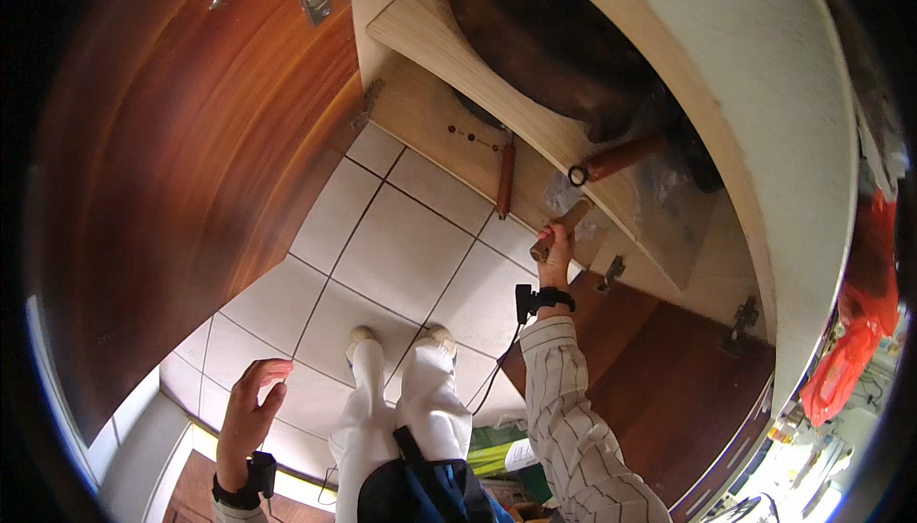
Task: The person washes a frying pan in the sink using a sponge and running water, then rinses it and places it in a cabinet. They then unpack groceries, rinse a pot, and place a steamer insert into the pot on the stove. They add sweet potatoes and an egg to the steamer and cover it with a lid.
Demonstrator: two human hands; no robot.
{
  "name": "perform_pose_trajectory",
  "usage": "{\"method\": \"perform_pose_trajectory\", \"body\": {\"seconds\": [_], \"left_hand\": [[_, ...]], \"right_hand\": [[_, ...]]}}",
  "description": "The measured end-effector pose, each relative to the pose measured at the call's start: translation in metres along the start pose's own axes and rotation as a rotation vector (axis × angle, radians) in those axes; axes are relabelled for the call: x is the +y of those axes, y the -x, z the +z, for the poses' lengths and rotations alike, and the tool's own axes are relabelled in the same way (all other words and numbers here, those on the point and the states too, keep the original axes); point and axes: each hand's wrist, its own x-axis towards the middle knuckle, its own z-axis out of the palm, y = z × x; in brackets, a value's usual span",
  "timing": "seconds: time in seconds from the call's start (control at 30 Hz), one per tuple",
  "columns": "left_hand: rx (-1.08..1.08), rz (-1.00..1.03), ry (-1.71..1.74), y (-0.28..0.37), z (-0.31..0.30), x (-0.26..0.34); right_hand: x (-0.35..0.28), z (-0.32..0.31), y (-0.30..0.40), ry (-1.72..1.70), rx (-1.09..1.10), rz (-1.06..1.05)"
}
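My right hand grips a brown wooden handle just under the front edge of the cabinet shelf. What the handle belongs to lies out of sight under that shelf. My left hand is raised over the floor tiles, its fingers slightly curled and apart, with nothing in it. On the shelf rests a large dark wok. A reddish-brown handle with a ring at its end juts over the shelf edge. Another reddish-brown handle sticks out from the cabinet's lower level, its pan mostly hidden.
Two wooden cabinet doors stand open, one at left and one at right. A pale countertop curves overhead. Clear plastic lies by the handles. A red plastic bag hangs at far right. White tiles cover the floor.
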Motion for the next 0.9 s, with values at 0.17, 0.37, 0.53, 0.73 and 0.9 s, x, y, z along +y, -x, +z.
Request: {"method": "perform_pose_trajectory", "body": {"seconds": [0.17,0.37,0.53,0.73,0.9], "left_hand": [[0.050,-0.045,-0.018,-0.007,0.002,-0.025],[0.038,-0.147,0.067,-0.003,-0.003,-0.048],[0.128,-0.186,0.008,0.004,-0.018,-0.068],[0.473,0.102,0.035,0.025,-0.056,-0.100],[0.774,0.631,0.102,0.056,-0.072,-0.078]], "right_hand": [[-0.005,0.000,-0.044,0.113,0.033,0.028],[0.009,-0.022,-0.088,0.207,0.003,-0.055],[0.023,-0.040,-0.124,0.929,0.008,-0.226],[0.032,-0.058,-0.151,1.747,0.042,-0.176],[0.055,-0.074,-0.142,1.745,0.287,-0.177]]}}
